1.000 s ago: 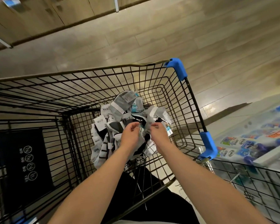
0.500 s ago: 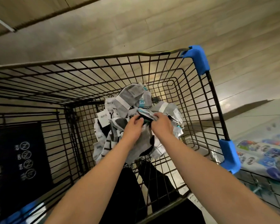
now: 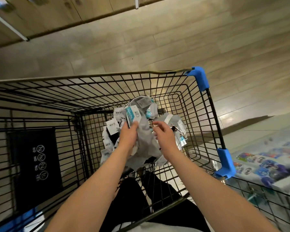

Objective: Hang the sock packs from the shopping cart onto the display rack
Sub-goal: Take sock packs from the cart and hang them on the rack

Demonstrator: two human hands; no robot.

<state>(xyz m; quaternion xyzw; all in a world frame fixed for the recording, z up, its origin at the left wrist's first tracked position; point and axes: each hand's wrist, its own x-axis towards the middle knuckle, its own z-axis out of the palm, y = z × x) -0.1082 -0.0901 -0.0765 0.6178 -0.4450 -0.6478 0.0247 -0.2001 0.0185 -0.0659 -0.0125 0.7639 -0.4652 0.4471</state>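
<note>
– Packs (image 3: 174, 124), where did they lie?
– Heaped at the bottom of the cart (image 3: 107, 76), labels pointing every way; one grey pack (image 3: 144, 141) was raised above the heap
– What held it?
– The left hand (image 3: 128, 136); its fingers were curled round the pack's top, by the teal-and-white label
– And the right hand (image 3: 165, 137)?
– It hung just beside the grey pack, fingers (image 3: 158, 123) apart and loosely bent, gripping nothing; whether a fingertip brushed the cloth I could not tell
– Anything else about?
– Blue guards (image 3: 200, 79) capped the cart's right corners; a black sign (image 3: 33, 158) hung on its left side; plank floor (image 3: 174, 39) lay beyond, and a case (image 3: 266, 158) with bright print stood to the right
</note>
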